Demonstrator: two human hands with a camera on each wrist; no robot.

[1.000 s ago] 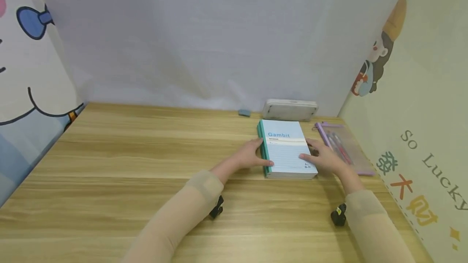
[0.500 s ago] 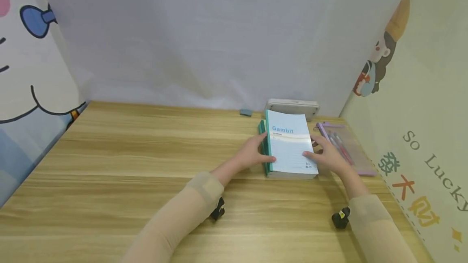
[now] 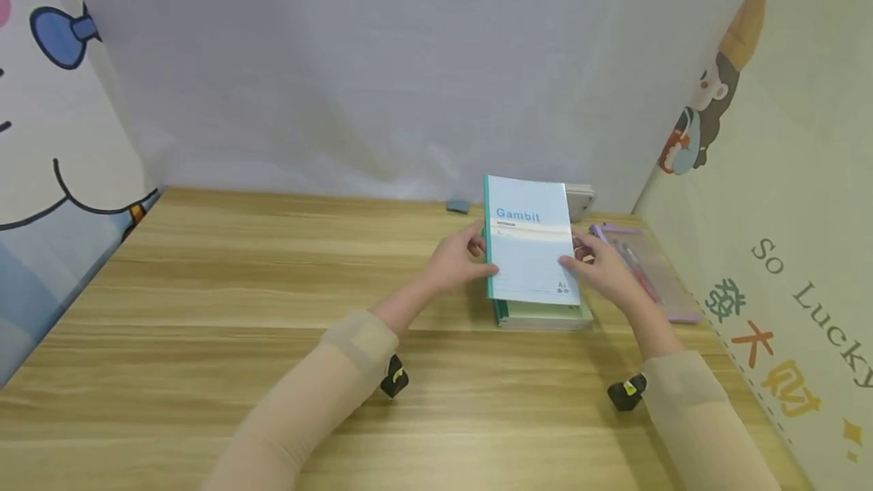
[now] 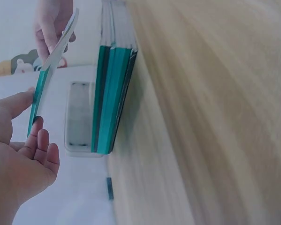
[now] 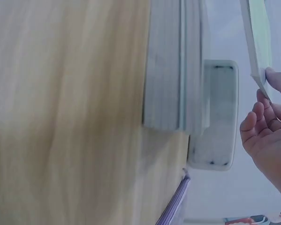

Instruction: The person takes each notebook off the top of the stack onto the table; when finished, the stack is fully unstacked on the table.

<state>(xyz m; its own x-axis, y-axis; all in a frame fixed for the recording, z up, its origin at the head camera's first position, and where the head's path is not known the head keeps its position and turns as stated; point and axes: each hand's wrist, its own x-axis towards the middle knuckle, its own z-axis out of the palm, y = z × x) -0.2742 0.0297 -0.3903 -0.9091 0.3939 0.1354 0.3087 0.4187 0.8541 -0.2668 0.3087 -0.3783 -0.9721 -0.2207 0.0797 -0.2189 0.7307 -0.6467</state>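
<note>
A thin notebook (image 3: pixel 532 248) with a pale blue cover, "Gambit" lettering and a green spine is held up between both hands. My left hand (image 3: pixel 455 258) pinches its spine edge between thumb and fingers; the left wrist view shows this grip (image 4: pixel 25 140) from the side. On the opposite edge, my right hand (image 3: pixel 603 267) pinches the notebook, thumb on the cover. Below, apart from it, a stack of notebooks (image 3: pixel 546 318) lies on the table, green spines (image 4: pixel 110 98) to the left. The raised notebook hides most of the stack in the head view.
Behind the stack, a white case (image 3: pixel 580 201) stands against the pale backdrop, partly hidden. A small grey-blue block (image 3: pixel 458 206) lies at the table's back edge. To the right is a purple-edged clear pouch (image 3: pixel 655 271) with pens inside, close to the printed side wall (image 3: pixel 771 195).
The top notebook has come up off the stack, held by both hands, rising and moving away towards the back. The stack stays on the table.
</note>
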